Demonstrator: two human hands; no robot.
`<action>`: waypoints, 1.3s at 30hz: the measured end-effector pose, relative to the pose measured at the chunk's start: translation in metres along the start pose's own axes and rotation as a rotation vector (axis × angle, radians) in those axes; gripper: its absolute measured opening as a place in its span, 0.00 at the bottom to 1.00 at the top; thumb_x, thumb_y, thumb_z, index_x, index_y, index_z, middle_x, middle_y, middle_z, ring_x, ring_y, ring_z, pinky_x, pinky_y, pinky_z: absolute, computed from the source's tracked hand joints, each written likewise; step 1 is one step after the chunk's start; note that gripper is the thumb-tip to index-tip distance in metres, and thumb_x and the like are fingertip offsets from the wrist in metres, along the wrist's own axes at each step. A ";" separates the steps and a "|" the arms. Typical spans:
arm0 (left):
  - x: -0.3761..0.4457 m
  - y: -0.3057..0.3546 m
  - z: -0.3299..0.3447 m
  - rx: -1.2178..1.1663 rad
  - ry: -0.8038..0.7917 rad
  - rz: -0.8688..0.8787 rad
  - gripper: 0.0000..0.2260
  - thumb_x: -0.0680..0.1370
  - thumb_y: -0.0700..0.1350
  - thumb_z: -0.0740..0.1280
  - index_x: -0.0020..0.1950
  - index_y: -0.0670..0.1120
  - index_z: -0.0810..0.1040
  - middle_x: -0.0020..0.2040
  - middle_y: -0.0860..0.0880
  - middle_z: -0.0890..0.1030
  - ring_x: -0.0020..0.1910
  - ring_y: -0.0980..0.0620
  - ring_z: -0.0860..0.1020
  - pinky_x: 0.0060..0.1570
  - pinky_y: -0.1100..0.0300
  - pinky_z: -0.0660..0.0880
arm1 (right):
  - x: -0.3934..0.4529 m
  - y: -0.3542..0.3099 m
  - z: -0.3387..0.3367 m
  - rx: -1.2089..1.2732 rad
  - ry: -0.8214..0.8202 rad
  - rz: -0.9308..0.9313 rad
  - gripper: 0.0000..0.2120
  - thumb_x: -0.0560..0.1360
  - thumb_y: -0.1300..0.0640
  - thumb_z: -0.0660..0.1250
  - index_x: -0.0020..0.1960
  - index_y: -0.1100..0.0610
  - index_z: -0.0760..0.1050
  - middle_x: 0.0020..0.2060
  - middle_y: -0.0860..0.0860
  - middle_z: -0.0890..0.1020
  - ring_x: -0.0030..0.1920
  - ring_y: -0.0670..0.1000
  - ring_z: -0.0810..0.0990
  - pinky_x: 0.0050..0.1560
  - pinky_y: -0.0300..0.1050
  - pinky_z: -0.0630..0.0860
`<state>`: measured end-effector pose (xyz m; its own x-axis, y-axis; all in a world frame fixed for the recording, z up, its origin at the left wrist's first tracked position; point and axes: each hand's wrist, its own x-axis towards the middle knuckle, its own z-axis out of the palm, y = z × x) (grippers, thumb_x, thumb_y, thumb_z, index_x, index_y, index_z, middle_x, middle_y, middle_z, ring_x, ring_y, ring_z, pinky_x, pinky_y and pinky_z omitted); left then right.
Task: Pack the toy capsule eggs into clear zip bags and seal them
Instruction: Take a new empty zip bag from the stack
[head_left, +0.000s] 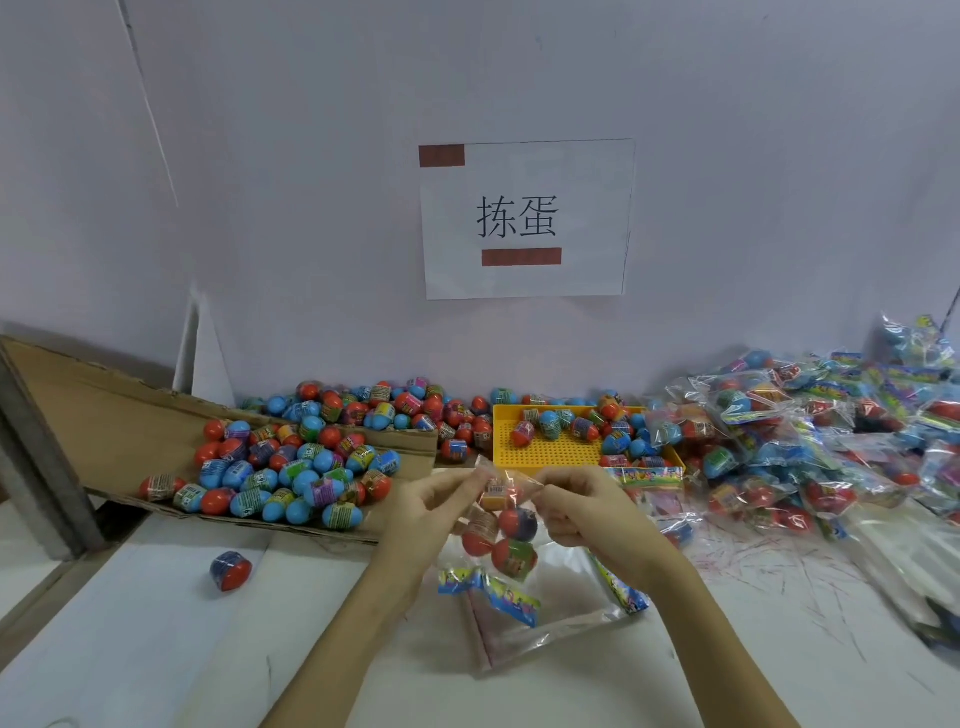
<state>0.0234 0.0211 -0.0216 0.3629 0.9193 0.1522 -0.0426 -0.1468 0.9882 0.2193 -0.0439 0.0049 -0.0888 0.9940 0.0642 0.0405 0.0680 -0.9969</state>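
Looking down at your white tabletop (156, 639), the biggest thing on it is the heap of packed bags (810, 447) sprawling over the right side, all crinkly plastic with red and blue eggs inside. On the left you've got a flattened cardboard sheet (104, 415) propped at an angle, with a big pile of loose capsule eggs (291, 478) spilled across its lower end and more eggs (395, 405) banked against the wall behind it. A paper sign (524, 218) is stuck on the wall above. Next down in size, the yellow tray (550, 449) sits in the middle at the back with a handful of eggs along its far edge. Right in front of you, both hands are up off the tabletop, close together, pinching the top of a clear zip bag (501, 525): your left hand (431, 506) has one corner of the mouth, your right hand (582, 506) the other. The bag hangs between them with a few red-ended eggs in it, over some empty flat bags (550, 618) lying on the tabletop. One stray egg (230, 570) sits alone at the left, well apart from everything.
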 end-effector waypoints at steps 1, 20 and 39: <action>0.000 -0.001 0.001 -0.010 0.036 0.005 0.16 0.74 0.60 0.73 0.53 0.51 0.88 0.49 0.46 0.88 0.49 0.44 0.86 0.51 0.50 0.83 | 0.001 0.000 0.001 -0.018 0.012 0.009 0.08 0.77 0.54 0.68 0.42 0.53 0.84 0.29 0.49 0.66 0.29 0.47 0.60 0.29 0.38 0.58; 0.008 -0.011 -0.011 0.211 0.334 0.301 0.13 0.86 0.51 0.57 0.58 0.57 0.82 0.49 0.54 0.84 0.47 0.55 0.80 0.44 0.54 0.79 | -0.013 -0.020 -0.031 0.050 0.620 -0.290 0.22 0.78 0.39 0.68 0.52 0.59 0.81 0.36 0.52 0.84 0.32 0.51 0.80 0.30 0.41 0.75; 0.003 -0.024 0.000 0.958 -0.297 0.449 0.07 0.79 0.56 0.70 0.55 0.61 0.87 0.60 0.68 0.75 0.63 0.66 0.67 0.62 0.68 0.58 | 0.004 0.013 -0.011 -0.248 0.439 -0.023 0.09 0.82 0.58 0.65 0.50 0.57 0.84 0.38 0.52 0.86 0.39 0.49 0.84 0.38 0.39 0.79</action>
<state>0.0251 0.0273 -0.0447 0.7106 0.6052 0.3587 0.4670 -0.7871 0.4030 0.2301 -0.0385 -0.0075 0.3319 0.9309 0.1527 0.2836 0.0560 -0.9573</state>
